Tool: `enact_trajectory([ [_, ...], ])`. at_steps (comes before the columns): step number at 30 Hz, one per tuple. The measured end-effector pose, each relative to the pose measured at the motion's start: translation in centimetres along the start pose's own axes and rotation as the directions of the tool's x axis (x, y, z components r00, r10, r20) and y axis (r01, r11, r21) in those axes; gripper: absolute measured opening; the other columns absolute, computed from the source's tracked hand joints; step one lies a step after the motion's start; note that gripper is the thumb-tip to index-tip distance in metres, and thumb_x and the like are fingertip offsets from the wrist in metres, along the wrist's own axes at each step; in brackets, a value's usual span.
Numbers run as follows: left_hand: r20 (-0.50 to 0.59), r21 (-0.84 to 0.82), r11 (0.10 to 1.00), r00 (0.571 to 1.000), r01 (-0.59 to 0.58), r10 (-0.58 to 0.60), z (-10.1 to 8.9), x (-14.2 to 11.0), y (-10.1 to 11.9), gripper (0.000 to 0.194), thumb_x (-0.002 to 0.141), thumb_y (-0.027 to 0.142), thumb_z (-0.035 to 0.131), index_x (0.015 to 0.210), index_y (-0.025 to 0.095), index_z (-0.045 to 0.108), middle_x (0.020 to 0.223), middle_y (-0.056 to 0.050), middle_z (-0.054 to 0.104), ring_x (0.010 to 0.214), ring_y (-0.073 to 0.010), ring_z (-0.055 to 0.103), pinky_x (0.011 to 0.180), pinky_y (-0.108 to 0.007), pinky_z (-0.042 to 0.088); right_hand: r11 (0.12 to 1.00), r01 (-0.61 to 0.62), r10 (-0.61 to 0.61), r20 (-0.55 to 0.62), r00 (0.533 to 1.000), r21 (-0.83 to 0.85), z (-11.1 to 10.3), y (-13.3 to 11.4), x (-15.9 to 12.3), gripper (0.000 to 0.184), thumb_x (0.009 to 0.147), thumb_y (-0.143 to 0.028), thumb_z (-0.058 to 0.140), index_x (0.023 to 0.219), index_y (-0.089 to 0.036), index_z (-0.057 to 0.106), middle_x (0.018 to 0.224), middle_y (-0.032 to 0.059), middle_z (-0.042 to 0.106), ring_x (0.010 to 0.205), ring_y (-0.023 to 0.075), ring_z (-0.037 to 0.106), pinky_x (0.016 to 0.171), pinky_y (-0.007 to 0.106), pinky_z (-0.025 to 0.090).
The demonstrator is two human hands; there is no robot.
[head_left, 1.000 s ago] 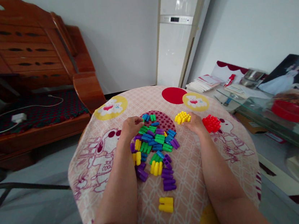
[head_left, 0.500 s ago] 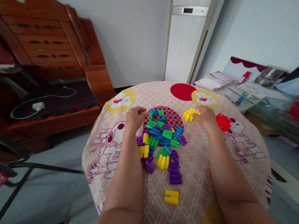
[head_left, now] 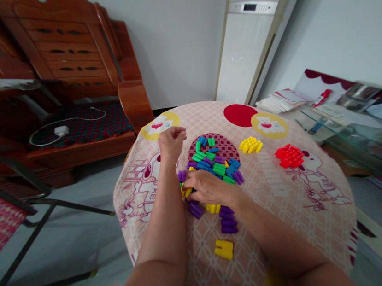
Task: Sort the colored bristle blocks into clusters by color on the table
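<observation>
My right hand [head_left: 207, 188] has reached across into the pile, its thumb and fingers closed around a yellow plastic toy block [head_left: 186, 192] at the pile's left side. My left hand [head_left: 173, 143] is raised over the far left of the table, just beyond the pile; its fingers are pinched together and I cannot make out anything in them. Green blocks [head_left: 219, 168], blue blocks [head_left: 231, 170] and purple blocks [head_left: 195, 209] make up the loose pile, partly hidden by my right hand. A two-pronged yellow block [head_left: 224, 249] lies nearest me.
On the round table's patterned cloth [head_left: 252, 191], a grouped yellow cluster [head_left: 250, 145] and a red cluster [head_left: 289, 156] sit to the right. A glass-topped stand [head_left: 355, 150] with papers is beyond. Left are a wooden bench [head_left: 64, 51] and a folding chair [head_left: 0, 208].
My right hand has left the yellow cluster and moved left and nearer, into the pile, closing on a yellow block. My left hand stays at the far left. The view has turned slightly left.
</observation>
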State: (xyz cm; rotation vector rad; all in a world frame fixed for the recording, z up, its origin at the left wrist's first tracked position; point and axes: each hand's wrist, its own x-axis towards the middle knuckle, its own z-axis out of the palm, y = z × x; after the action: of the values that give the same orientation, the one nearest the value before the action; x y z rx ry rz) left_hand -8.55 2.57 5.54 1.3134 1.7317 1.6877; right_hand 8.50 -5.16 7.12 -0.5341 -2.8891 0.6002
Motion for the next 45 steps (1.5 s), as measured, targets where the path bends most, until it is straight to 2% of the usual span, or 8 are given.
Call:
enact_trajectory([
  [6, 0.007, -0.048, 0.999, 1.0, -0.011, 0.011, 0.1, 0.0, 0.0, 0.025, 0.072, 0.026, 0.062, 0.09, 0.015, 0.075, 0.071, -0.004, 0.072, 0.068, -0.0168, 0.069, 0.068, -0.028, 0.054, 0.979, -0.139, 0.175, -0.258, 0.95, 0.152, -3.1, 2.3, -1.3, 0.011, 0.083, -0.016, 0.068, 0.092, -0.016, 0.076, 0.086, 0.0035, 0.069, 0.08, 0.0137, 0.059, 0.076, 0.025, 0.042],
  [12, 0.025, -0.026, 1.0, 1.0, 0.01, -0.01, 0.0, -0.1, 0.0, 0.026, 0.071, 0.027, 0.062, 0.09, 0.014, 0.075, 0.074, -0.005, 0.073, 0.071, -0.0176, 0.069, 0.069, -0.028, 0.054, 0.847, -0.399, 0.526, -0.437, 0.73, 0.352, -8.3, 8.3, -7.9, 0.018, 0.08, -0.029, 0.062, 0.078, -0.015, 0.073, 0.068, 0.0002, 0.065, 0.066, 0.0134, 0.057, 0.062, 0.024, 0.041],
  [18, 0.034, 0.014, 1.0, 0.999, 0.021, -0.022, 0.2, 0.0, -0.5, 0.026, 0.071, 0.03, 0.064, 0.089, 0.014, 0.075, 0.073, -0.006, 0.074, 0.072, -0.0184, 0.069, 0.07, -0.028, 0.054, 0.505, -0.625, 0.859, -0.279, 0.429, 0.595, -8.3, 13.5, -14.1, 0.01, 0.074, -0.023, 0.06, 0.072, -0.016, 0.066, 0.059, -0.0005, 0.062, 0.054, 0.0111, 0.056, 0.05, 0.019, 0.041],
  [22, 0.04, 0.031, 0.999, 0.999, 0.025, -0.026, 0.4, 0.0, -0.8, 0.027, 0.071, 0.031, 0.064, 0.089, 0.014, 0.075, 0.073, -0.007, 0.074, 0.072, -0.0187, 0.069, 0.07, -0.029, 0.055, 0.371, -0.611, 0.92, -0.188, 0.344, 0.699, -6.9, 15.0, -14.8, 0.006, 0.079, -0.019, 0.06, 0.077, -0.015, 0.064, 0.06, 0.0009, 0.065, 0.054, 0.0106, 0.061, 0.047, 0.016, 0.043],
  [29, 0.055, 0.032, 0.999, 0.998, 0.028, -0.029, 0.6, 0.1, -1.0, 0.031, 0.071, 0.033, 0.063, 0.091, 0.013, 0.075, 0.073, -0.007, 0.074, 0.07, -0.0183, 0.069, 0.068, -0.028, 0.054, 0.278, -0.58, 0.96, -0.215, 0.177, 0.765, -6.8, 15.5, -14.5, 0.011, 0.075, -0.011, 0.07, 0.085, -0.013, 0.064, 0.059, 0.0006, 0.066, 0.05, 0.0109, 0.062, 0.049, 0.018, 0.051],
  [34, 0.076, 0.031, 0.999, 0.997, 0.007, -0.009, 0.5, 0.3, -1.3, 0.032, 0.071, 0.034, 0.063, 0.091, 0.013, 0.075, 0.071, -0.007, 0.073, 0.069, -0.0185, 0.068, 0.066, -0.028, 0.054, 0.294, -0.643, 0.956, -0.231, 0.182, 0.708, -6.7, 15.7, -14.3, 0.012, 0.072, -0.004, 0.066, 0.082, -0.011, 0.067, 0.056, -0.0015, 0.063, 0.052, 0.0116, 0.063, 0.052, 0.019, 0.052],
  [39, 0.061, 0.037, 0.999, 0.998, 0.018, -0.02, 0.5, 0.3, -1.3, 0.028, 0.07, 0.032, 0.064, 0.089, 0.014, 0.075, 0.071, -0.007, 0.073, 0.068, -0.0184, 0.068, 0.067, -0.029, 0.054, 0.332, -0.86, 0.927, -0.302, 0.223, 0.386, -6.9, 16.1, -14.2, 0.01, 0.07, -0.015, 0.072, 0.079, -0.013, 0.073, 0.051, -0.0003, 0.063, 0.051, 0.0144, 0.063, 0.049, 0.019, 0.045],
  [45, 0.07, 0.049, 0.999, 0.998, 0.002, -0.005, 0.5, 0.3, -1.5, 0.03, 0.071, 0.033, 0.063, 0.09, 0.014, 0.076, 0.072, -0.007, 0.074, 0.07, -0.0195, 0.069, 0.066, -0.029, 0.054, 0.365, -0.916, 0.883, -0.373, 0.284, 0.165, -6.9, 15.9, -13.5, 0.009, 0.068, -0.019, 0.073, 0.074, -0.015, 0.076, 0.062, 0.007, 0.07, 0.074, 0.0213, 0.071, 0.058, 0.021, 0.047],
])
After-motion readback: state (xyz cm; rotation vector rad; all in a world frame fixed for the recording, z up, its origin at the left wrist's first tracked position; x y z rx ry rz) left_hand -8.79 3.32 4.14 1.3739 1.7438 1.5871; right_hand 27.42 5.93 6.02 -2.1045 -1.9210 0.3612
